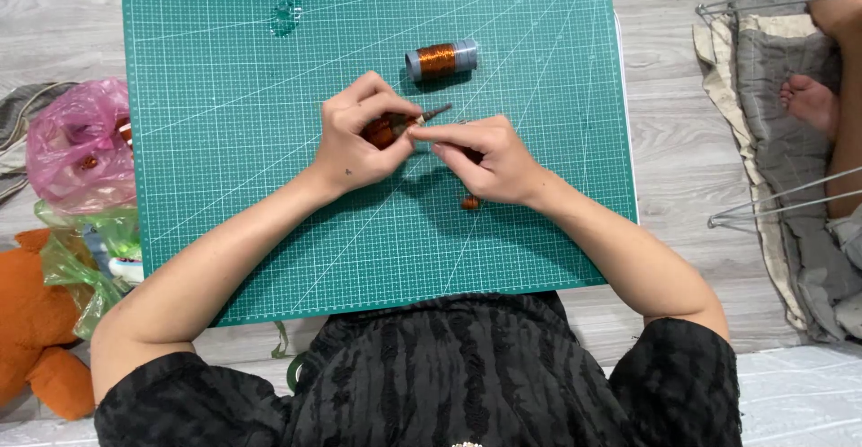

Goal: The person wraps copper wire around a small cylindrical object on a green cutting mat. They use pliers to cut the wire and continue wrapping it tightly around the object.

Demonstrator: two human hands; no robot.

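Your left hand (355,137) is closed around a small copper-brown wrapped piece (384,129), fingers curled over it and the thumb pressing from the near side, with a thin dark stem (437,112) poking out to the right and slightly away from you. Your right hand (489,160) meets it there, thumb and forefinger pinched together right at the tip of the piece, where the fingertips of both hands touch; what exactly the right pinch has hold of is too small to tell. Both hands hover low over the middle of the green cutting mat (269,187), and the piece sits between them, a little left of centre.

Just near your right hand, a small copper-coloured bit (470,202) lies on the mat, partly under the heel of the hand. Farther away, beyond your hands, a spool of copper wire (442,59) with grey ends lies on its side on the mat. A small clear green object (285,17) sits near the far edge.

Off the mat to the left are a pink plastic bag (76,146), a green plastic bag (85,258) and an orange plush toy (36,330) on the wooden floor. To the far right, another person's bare foot (811,101) rests on a grey quilted cloth (790,187).
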